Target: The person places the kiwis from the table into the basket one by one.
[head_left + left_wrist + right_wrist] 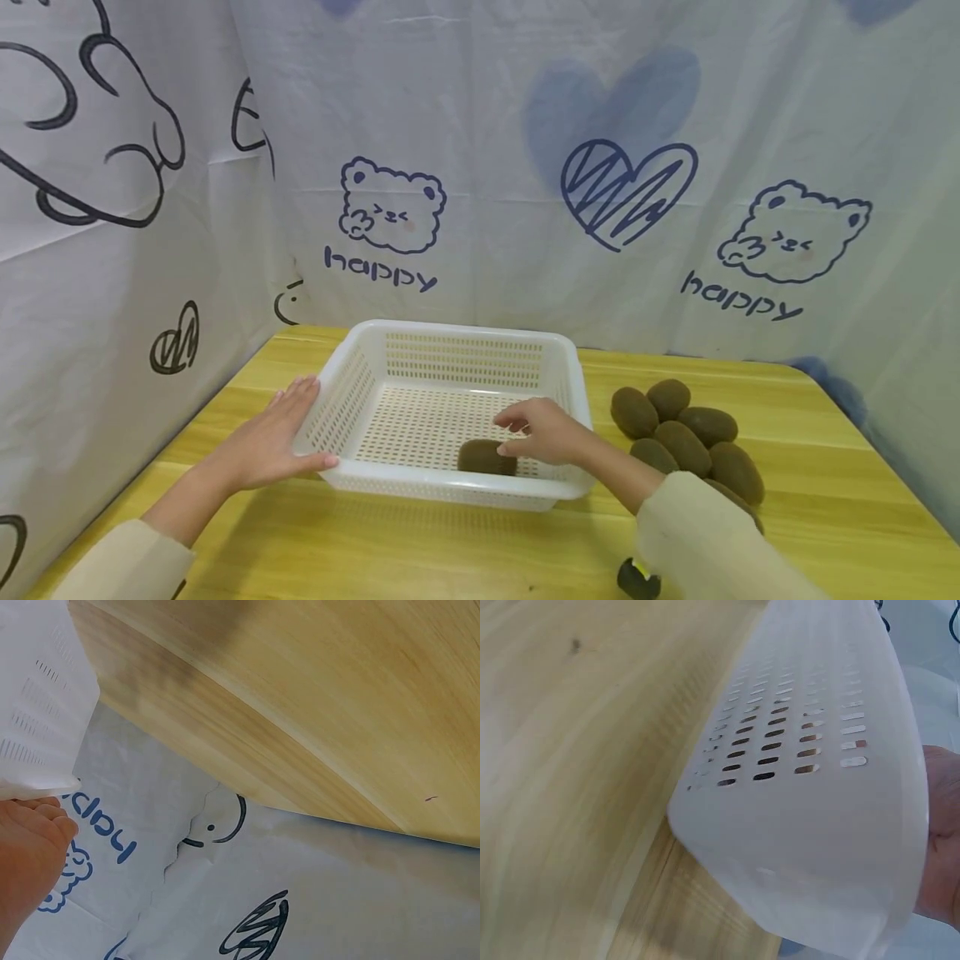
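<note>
A white perforated plastic basket stands on the table. One brown kiwi lies inside it, near the front wall. My right hand reaches over the basket's right side, fingers apart and slightly bent. Its thumb tip overlaps the kiwi's upper right end; whether they touch I cannot tell. At the basket's left side, my left hand rests against the rim, with fingers extended and thumb at the front corner. In the right wrist view, the basket wall hides most of the right hand.
Several kiwis lie clustered on the wooden table, right of the basket; my right sleeve partly covers the nearest ones. A small black object with a yellow mark sits at the front edge. Printed white cloth hangs behind and at both sides.
</note>
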Motion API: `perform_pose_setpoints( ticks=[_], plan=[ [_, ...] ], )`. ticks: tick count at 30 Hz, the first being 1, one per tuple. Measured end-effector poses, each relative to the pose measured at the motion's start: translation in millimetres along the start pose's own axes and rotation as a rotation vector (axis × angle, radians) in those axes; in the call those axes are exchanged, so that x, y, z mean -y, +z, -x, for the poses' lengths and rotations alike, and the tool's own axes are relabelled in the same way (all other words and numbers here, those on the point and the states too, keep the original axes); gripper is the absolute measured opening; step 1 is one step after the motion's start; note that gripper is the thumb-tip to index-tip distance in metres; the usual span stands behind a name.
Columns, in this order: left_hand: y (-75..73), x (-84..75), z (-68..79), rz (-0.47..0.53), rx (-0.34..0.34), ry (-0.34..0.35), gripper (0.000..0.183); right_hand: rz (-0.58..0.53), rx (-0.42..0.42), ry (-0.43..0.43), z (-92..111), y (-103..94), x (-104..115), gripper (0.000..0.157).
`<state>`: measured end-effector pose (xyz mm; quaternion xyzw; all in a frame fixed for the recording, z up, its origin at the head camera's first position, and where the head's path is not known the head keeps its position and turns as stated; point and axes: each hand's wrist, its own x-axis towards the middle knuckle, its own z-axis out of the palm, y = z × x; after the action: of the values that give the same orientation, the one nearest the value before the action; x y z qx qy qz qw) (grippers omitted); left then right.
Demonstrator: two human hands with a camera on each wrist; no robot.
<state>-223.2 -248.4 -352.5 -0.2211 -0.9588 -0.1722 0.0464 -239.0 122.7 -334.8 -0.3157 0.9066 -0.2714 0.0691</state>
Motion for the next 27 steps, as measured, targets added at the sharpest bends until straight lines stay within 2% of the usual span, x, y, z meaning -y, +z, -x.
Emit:
perform_pose_setpoints(
  ticks=[5,14,20,27],
  plan=[
    [-1.1,-0.8,0.5,-0.002,0.003,-0.004,0.107,0.021,-0.113,-0.063,17,-4.1,1,0.034],
    [-1.0,-0.3,0.5,0.012,0.017,-0.012,0.106,-0.026,-0.442,-0.077,44,-10.3,-2,0.030],
    [-1.1,-0.7,0.9,0.018,0.018,-0.016,0.106,-0.008,-0.652,-0.041,61,-12.5,-11,0.033],
    [-1.8,-1.2,0.6,0.016,0.013,-0.010,0.107,0.026,-0.813,0.005,83,-13.3,-27,0.036]
  ],
)
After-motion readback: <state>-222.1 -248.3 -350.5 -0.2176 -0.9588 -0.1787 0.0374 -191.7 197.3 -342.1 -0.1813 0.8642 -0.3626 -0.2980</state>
